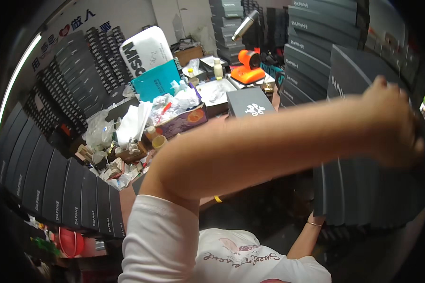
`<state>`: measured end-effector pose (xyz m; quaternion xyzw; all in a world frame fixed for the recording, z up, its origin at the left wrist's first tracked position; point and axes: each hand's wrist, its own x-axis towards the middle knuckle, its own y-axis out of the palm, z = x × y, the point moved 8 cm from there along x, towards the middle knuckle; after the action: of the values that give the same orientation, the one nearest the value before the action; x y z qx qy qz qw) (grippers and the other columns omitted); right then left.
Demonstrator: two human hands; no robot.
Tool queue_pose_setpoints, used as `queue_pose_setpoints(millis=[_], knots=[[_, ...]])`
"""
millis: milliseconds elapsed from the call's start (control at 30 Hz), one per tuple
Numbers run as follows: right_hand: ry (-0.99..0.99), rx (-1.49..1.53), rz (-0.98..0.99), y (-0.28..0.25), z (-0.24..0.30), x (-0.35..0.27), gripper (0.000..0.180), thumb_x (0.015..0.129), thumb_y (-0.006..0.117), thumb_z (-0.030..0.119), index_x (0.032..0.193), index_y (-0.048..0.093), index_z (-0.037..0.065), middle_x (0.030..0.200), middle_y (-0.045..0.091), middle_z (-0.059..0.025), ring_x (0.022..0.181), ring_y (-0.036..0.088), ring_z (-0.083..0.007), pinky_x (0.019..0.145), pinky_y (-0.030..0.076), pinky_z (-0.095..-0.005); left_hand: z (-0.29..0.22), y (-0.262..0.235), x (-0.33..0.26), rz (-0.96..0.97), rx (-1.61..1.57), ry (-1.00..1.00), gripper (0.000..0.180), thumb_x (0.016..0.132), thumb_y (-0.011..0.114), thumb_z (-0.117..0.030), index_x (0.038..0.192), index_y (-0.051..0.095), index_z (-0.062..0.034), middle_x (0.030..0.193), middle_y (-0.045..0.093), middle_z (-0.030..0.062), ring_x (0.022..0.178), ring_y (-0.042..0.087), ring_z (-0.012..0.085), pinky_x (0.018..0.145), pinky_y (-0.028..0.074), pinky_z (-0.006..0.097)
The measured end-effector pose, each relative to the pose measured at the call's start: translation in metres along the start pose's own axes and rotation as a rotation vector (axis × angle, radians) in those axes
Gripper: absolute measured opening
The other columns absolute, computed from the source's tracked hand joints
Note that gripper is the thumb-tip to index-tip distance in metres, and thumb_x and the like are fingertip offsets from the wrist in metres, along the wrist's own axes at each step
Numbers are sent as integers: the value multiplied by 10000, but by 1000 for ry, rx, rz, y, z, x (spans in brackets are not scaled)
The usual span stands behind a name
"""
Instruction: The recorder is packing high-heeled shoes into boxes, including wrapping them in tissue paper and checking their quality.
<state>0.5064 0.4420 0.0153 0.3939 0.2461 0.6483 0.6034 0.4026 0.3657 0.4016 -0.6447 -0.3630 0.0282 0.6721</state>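
dark grey boxes (347, 193): flat-sided, pale print on one
pose: packed close together
place: at the person's right

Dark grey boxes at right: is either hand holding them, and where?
Right hand meets the dark grey boxes at their lower edge; left hand, blurred, overlaps their right side. Actual grip cannot be told.

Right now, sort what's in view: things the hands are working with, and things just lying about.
In use:
Dark grey rectangular cardboard boxes at right; blurred left hand over them, mostly hidden right hand at their lower edge

Apparently lying about:
Orange plastic device
Flat teal rectangular piece
Purple printed cardboard carton holding crumpled white paper
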Motion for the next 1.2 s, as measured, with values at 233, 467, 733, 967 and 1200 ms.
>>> queue_pose_setpoints(millis=[233, 467, 733, 967, 1200], knots=[[113, 498, 391, 158, -80, 40, 358, 962, 467, 313, 1250, 515, 105, 1219, 553, -50, 1167, 503, -207, 977, 435, -384, 54, -173, -4, -351, 621, 16, 299, 913, 448, -236, 1117, 529, -33, 935, 646, 196, 927, 634, 304, 817, 477, 439], [153, 569, 305, 127, -162, 15, 360, 964, 465, 310, 1254, 509, 102, 1227, 548, -52, 1173, 499, -210, 985, 430, -386, 199, -166, -107, -462, -282, -362, 392, 892, 416, -319, 951, 681, -37, 864, 649, 82, 862, 591, 181, 785, 446, 316], [169, 205, -167, 14, -137, 27, 332, 959, 457, 402, 1037, 594, 109, 934, 647, -16, 803, 625, -192, 830, 500, -336, 169, -166, -128, -424, -27, -297, 391, 858, 456, -343, 946, 683, -38, 839, 656, 110, 726, 599, 198, 667, 471, 349], [-265, -747, 239, 124, -100, 11, 691, 840, 702, 192, 1373, 296, 22, 1304, 414, -92, 1190, 409, -184, 1032, 319, -309, 171, -186, -152, -486, 93, -376, 475, 922, 359, -401, 963, 610, 0, 803, 624, 154, 760, 575, 210, 721, 445, 351], [-236, -630, 386, 167, -125, 49, 640, 772, 760, 131, 1274, 383, 10, 1248, 461, -89, 1138, 432, -169, 976, 356, -311, 239, -176, -185, -811, -332, -477, 639, 923, 393, -540, 1155, 579, 26, 1086, 605, 119, 1040, 506, 184, 935, 371, 315]])
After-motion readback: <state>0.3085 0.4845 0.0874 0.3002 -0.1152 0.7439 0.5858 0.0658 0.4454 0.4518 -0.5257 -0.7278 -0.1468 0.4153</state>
